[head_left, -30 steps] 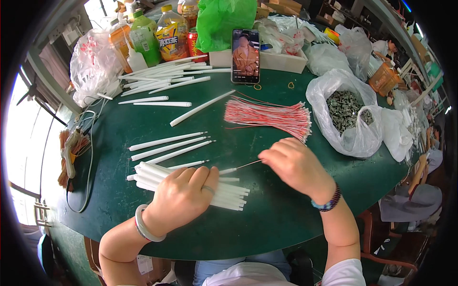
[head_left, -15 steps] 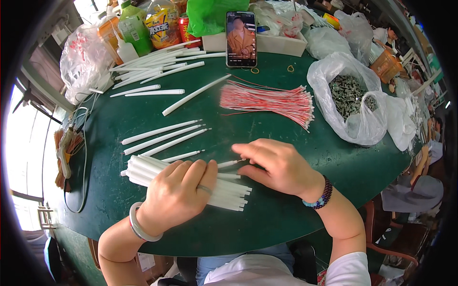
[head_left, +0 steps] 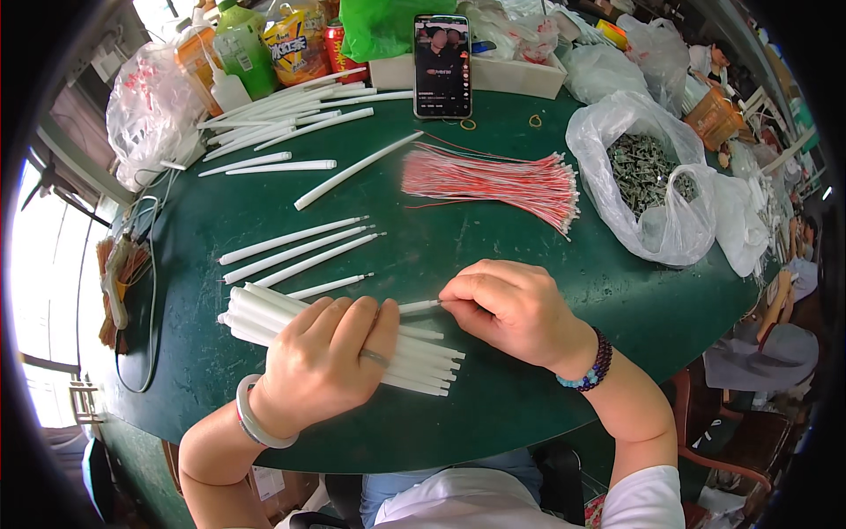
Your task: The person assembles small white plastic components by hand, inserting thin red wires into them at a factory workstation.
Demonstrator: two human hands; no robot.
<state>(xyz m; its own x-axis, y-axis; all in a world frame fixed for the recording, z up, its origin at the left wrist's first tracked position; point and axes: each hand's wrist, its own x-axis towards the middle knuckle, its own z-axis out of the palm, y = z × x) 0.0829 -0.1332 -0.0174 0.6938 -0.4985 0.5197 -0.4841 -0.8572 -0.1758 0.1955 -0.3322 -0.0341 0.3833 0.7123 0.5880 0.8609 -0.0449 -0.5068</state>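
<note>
Down near the front edge of the green surface (head_left: 493, 220), the left hand (head_left: 326, 361) lies flat over a bundle of slim white tubes (head_left: 264, 313) — long, pale, stacked side by side — while the right hand (head_left: 511, 309) pinches one tube's end (head_left: 421, 306).

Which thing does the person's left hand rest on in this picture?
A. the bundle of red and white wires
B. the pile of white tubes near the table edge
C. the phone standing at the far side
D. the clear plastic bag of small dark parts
B: the left hand lies flat on the pile of white tubes, while the wires, the phone and the plastic bag lie farther away, untouched.
</note>
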